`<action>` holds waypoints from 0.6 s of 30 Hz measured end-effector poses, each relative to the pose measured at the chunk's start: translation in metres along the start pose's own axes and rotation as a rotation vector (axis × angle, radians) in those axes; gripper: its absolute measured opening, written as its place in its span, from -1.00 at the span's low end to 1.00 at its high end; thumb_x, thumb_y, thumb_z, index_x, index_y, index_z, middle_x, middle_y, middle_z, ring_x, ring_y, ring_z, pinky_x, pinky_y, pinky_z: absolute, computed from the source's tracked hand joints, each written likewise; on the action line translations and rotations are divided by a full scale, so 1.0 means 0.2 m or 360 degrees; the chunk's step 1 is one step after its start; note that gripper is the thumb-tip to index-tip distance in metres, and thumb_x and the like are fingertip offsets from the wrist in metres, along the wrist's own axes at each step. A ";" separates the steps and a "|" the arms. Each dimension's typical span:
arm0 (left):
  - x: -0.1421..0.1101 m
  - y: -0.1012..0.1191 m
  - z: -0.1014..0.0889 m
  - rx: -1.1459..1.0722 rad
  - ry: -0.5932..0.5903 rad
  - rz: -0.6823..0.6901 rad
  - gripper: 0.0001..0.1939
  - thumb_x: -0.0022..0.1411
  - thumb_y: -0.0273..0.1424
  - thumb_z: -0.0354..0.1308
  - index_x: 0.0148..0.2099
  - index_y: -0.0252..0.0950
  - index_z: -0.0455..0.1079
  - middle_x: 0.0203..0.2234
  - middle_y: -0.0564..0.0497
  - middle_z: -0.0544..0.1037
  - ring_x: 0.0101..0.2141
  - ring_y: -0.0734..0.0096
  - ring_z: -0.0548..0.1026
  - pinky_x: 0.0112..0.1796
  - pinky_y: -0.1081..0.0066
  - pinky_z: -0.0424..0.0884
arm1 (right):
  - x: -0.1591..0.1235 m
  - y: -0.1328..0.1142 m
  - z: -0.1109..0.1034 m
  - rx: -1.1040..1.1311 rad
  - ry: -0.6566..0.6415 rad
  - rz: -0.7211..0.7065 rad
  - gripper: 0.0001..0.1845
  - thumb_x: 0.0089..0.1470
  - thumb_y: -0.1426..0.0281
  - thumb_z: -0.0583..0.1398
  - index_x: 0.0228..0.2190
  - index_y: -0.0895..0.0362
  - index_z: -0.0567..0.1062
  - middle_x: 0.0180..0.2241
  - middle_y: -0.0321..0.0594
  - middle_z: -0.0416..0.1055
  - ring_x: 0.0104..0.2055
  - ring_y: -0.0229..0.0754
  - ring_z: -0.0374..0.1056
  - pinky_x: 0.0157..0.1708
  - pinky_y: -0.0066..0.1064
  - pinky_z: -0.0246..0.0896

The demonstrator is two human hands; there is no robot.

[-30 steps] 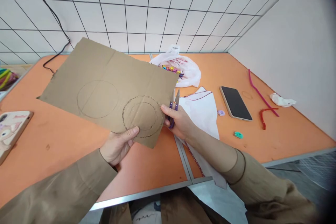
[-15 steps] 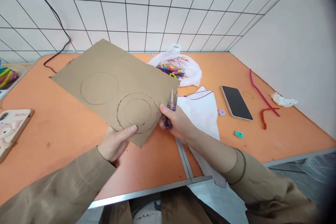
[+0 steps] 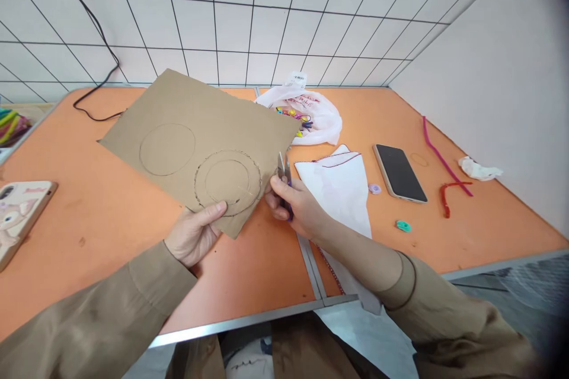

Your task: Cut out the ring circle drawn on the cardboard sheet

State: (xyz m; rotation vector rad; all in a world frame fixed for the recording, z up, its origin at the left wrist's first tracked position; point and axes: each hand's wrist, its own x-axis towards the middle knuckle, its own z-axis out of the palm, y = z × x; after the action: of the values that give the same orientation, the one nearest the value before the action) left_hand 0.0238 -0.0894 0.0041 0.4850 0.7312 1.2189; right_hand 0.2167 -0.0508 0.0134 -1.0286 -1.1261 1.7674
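Observation:
A brown cardboard sheet [image 3: 217, 112] is held tilted above the orange table by my left hand [image 3: 195, 234], thumb on top and fingers underneath. Drawn on it are a single circle at the left and, nearer my hands, a smaller circle inside a larger one with a rough, scored-looking outline. My right hand [image 3: 296, 201] is closed around a pair of scissors [image 3: 284, 169] with purple handles. Their blades point up and away, slightly parted, beside the sheet's right edge. The fingers of my left hand are hidden beneath the cardboard.
Behind the sheet lies a white plastic bag [image 3: 326, 121] with colourful bits inside. A white cloth [image 3: 342, 189], a dark-screened phone [image 3: 400, 173], fuzzy stems [image 3: 445, 200] and a green ring-like piece [image 3: 403, 226] are on the right. Another phone [image 3: 24, 213] rests at the left.
The cardboard has shifted and turned slightly in my left hand. My right hand has drawn the scissors a little to the left, and it now sits just off the cardboard's edge.

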 end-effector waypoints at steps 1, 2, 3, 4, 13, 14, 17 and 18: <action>0.00 0.00 0.00 -0.0019 0.0031 0.0026 -0.24 0.17 -0.60 0.23 0.36 -0.16 0.13 0.10 -0.09 0.51 0.09 0.11 0.45 0.11 0.16 0.39 | -0.01 0.00 0.00 -0.0003 -0.0008 -0.0013 -0.48 -0.06 -0.08 0.23 -0.50 0.13 0.32 -0.66 -0.42 0.20 -0.71 -0.45 -0.05 -0.67 -0.48 -0.26; 0.01 0.00 0.00 -0.0027 0.0065 0.0058 -0.25 0.17 -0.59 0.23 0.36 -0.15 0.14 0.10 -0.08 0.51 0.10 0.12 0.45 0.11 0.17 0.40 | -0.02 0.00 0.00 0.0014 -0.0020 -0.0022 -0.47 -0.04 -0.11 0.20 -0.43 0.13 0.34 -0.64 -0.41 0.23 -0.70 -0.44 -0.04 -0.67 -0.48 -0.25; 0.01 0.01 0.01 -0.0025 0.0098 0.0093 -0.26 0.18 -0.58 0.23 0.36 -0.15 0.14 0.10 -0.07 0.51 0.10 0.13 0.45 0.11 0.19 0.39 | -0.03 0.01 0.01 0.0046 -0.0036 -0.0019 -0.45 -0.04 -0.13 0.19 -0.37 0.12 0.35 -0.61 -0.40 0.26 -0.70 -0.43 -0.02 -0.67 -0.48 -0.24; 0.02 0.01 0.00 -0.0016 0.0124 0.0127 -0.27 0.18 -0.57 0.24 0.36 -0.14 0.15 0.10 -0.06 0.51 0.11 0.14 0.44 0.12 0.20 0.39 | -0.04 0.01 0.01 0.0083 -0.0056 -0.0005 -0.44 -0.04 -0.14 0.18 -0.34 0.12 0.35 -0.58 -0.39 0.29 -0.69 -0.42 -0.01 -0.66 -0.48 -0.23; 0.03 0.00 0.00 0.0030 0.0159 0.0226 -0.30 0.16 -0.54 0.28 0.31 -0.12 0.22 0.10 -0.04 0.51 0.15 0.11 0.39 0.15 0.17 0.35 | -0.04 0.04 0.05 0.0123 -0.0140 0.0073 -0.56 0.00 -0.01 0.22 -0.33 0.11 0.35 -0.54 -0.41 0.31 -0.66 -0.40 0.14 -0.66 -0.49 -0.06; 0.02 -0.01 0.01 0.0044 0.0148 0.0233 -0.31 0.16 -0.54 0.28 0.31 -0.13 0.23 0.09 -0.05 0.52 0.15 0.10 0.40 0.15 0.16 0.35 | -0.04 0.04 0.05 0.0092 -0.0165 0.0097 -0.56 0.01 -0.01 0.21 -0.32 0.10 0.34 -0.54 -0.42 0.31 -0.68 -0.40 0.13 -0.67 -0.49 -0.07; 0.02 0.00 0.02 0.0086 0.0107 0.0272 -0.30 0.14 -0.53 0.30 0.30 -0.15 0.24 0.07 -0.07 0.53 0.13 0.11 0.42 0.16 0.17 0.33 | -0.04 0.04 0.05 -0.0004 -0.0230 0.0151 -0.57 0.05 -0.01 0.16 -0.30 0.09 0.30 -0.56 -0.44 0.28 -0.70 -0.39 0.08 -0.69 -0.49 -0.11; 0.02 0.01 0.03 0.0098 0.0122 0.0305 -0.30 0.13 -0.54 0.31 0.30 -0.14 0.25 0.07 -0.06 0.53 0.14 0.12 0.41 0.16 0.18 0.33 | -0.04 0.04 0.05 -0.0092 -0.0227 0.0134 -0.60 0.07 0.01 0.14 -0.29 0.09 0.29 -0.57 -0.44 0.26 -0.70 -0.39 0.06 -0.69 -0.48 -0.11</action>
State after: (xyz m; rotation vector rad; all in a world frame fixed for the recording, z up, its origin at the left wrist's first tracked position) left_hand 0.0278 -0.0851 0.0076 0.5715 0.8034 1.4030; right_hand 0.2092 -0.0641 0.0101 -1.0101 -1.2435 1.9097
